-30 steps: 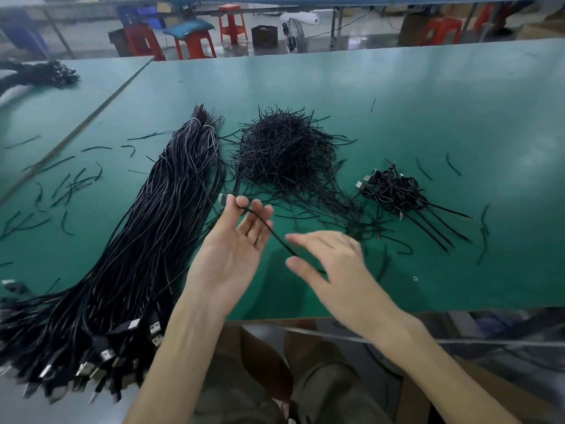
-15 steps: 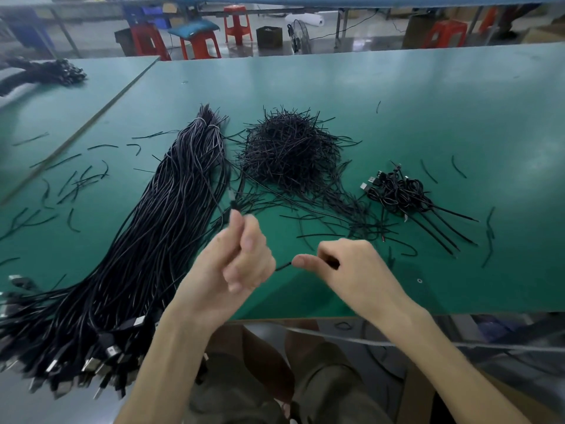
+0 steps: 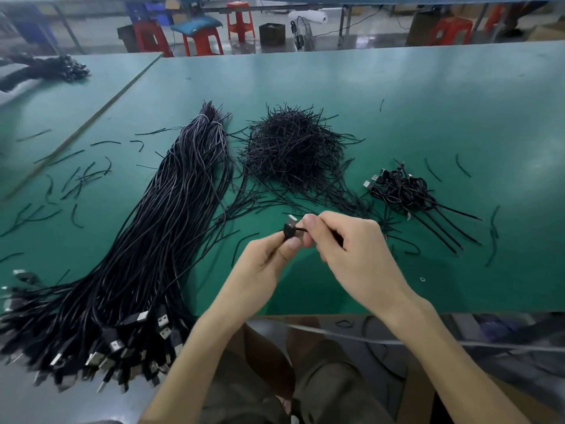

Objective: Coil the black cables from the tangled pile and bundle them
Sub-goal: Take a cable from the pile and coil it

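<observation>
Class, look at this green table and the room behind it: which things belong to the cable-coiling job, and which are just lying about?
Part of the job:
- held cable, pinched by left hand and right hand
- cable pile
- tie heap
- coiled cables

Just lying about:
- red stools
- fan
- black box
</observation>
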The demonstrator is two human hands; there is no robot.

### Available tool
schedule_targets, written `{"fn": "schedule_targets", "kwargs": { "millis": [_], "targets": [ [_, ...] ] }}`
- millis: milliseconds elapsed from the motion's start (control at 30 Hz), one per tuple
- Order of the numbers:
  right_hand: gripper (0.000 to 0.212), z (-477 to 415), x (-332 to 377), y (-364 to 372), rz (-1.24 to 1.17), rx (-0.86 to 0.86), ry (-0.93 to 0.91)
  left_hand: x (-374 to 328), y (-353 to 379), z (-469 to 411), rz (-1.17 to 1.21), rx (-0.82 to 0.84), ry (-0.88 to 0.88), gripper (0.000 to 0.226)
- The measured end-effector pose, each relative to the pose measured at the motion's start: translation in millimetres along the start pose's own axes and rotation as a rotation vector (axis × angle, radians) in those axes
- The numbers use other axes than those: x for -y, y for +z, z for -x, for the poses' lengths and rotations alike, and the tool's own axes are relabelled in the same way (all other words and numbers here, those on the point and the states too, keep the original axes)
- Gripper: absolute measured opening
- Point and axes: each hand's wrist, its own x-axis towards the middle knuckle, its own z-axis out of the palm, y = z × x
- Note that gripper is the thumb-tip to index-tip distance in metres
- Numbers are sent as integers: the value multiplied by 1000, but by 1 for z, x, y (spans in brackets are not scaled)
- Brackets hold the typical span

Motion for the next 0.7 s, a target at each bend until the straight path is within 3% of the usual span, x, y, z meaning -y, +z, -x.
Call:
{"fn": "schedule_targets", "kwargs": {
  "millis": [67, 200, 267, 300, 367, 500, 567, 633, 700],
  "targets": [
    [39, 2, 5, 2, 55, -20, -36, 3, 4, -4, 319, -24, -55, 42],
    [44, 5, 4, 18, 5, 54, -76, -6, -3, -15, 1223, -102, -210, 48],
    [51, 7, -8, 26, -12, 133, -58, -15, -16, -14, 1478, -66, -181, 34],
    [55, 7, -15, 27, -15, 150, -37, -21, -23, -11, 1486, -25, -152, 32],
    [60, 4, -28, 24, 3, 132, -2, -30, -33, -2, 1269, 54, -114, 41],
    [58, -15, -37, 15, 212, -3, -31, -37, -36, 14, 313, 318, -88, 48],
    [59, -24, -33, 14, 236, -71, -63, -34, -24, 15, -11, 392, -142, 49],
    [60, -27, -24, 15, 156, -134, -64, -29, -9, 12, -95, 264, -174, 45],
    [56, -24, -12, 18, 46, -181, -52, -20, 0, 7, -24, -5, -182, 37]
  ]
}}
